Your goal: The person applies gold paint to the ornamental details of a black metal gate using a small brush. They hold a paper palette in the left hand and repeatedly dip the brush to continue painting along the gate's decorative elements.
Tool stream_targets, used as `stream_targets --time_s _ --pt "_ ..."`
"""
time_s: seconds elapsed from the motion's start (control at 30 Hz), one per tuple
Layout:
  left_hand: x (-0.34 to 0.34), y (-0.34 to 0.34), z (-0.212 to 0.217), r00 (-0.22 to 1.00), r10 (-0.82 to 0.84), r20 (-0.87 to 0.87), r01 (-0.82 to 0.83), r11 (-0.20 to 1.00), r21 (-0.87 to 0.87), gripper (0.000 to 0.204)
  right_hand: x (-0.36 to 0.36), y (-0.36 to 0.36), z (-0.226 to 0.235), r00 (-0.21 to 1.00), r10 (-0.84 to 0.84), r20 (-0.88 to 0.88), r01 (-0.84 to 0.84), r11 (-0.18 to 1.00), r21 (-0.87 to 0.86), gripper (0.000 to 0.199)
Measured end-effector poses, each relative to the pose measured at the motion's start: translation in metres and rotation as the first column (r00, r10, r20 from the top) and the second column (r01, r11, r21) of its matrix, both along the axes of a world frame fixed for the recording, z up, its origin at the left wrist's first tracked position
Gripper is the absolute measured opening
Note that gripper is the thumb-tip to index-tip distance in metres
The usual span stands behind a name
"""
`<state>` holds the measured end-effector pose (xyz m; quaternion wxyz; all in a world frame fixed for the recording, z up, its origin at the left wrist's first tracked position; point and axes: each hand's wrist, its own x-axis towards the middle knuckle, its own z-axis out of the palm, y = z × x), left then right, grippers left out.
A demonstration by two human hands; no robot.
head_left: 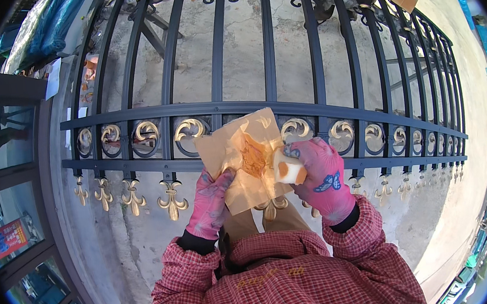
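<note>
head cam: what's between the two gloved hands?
The tan paper sheet with an orange smear spans from the left hand to the right hand, which holds a small white-orange block. Head view shows it.

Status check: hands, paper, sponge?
Left hand grips tan paper sheet. Right hand holds paint-stained sponge against it. Black iron gate lies flat below, nothing obstructing.

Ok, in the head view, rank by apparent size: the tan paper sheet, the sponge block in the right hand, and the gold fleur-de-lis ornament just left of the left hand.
1. tan paper sheet, clearly largest.
2. gold fleur-de-lis ornament.
3. sponge block, partly hidden by the right hand.
The last two look close; the sponge sits nearer the camera, so that order is unsure.
</note>
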<state>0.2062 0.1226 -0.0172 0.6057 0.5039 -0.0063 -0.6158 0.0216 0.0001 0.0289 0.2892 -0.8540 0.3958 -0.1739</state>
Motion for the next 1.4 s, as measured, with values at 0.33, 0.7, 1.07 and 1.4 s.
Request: stream_targets --time_s 0.33,0.7,1.07,1.4 --pt "0.040 0.004 -0.002 0.992 0.011 0.125 -0.013 1.000 0.015 0.041 -0.052 -0.004 -0.090 0.844 -0.514 0.153 0.493 0.856 0.153 0.035" --pt "0.084 0.015 -0.001 0.992 0.019 0.124 -0.028 0.997 0.066 0.041 -0.018 -0.028 -0.153 0.892 -0.447 -0.073 0.448 0.894 0.007 0.043" --pt "0.100 0.008 0.002 0.991 0.002 0.132 -0.010 0.998 0.060 0.044 -0.005 -0.022 -0.143 0.906 -0.413 -0.096 0.409 0.911 -0.051 0.043" --pt "0.107 0.003 0.004 0.990 -0.005 0.141 -0.005 0.998 0.068 0.044 -0.003 -0.027 -0.142 0.824 -0.543 -0.162 0.553 0.832 0.027 0.037"
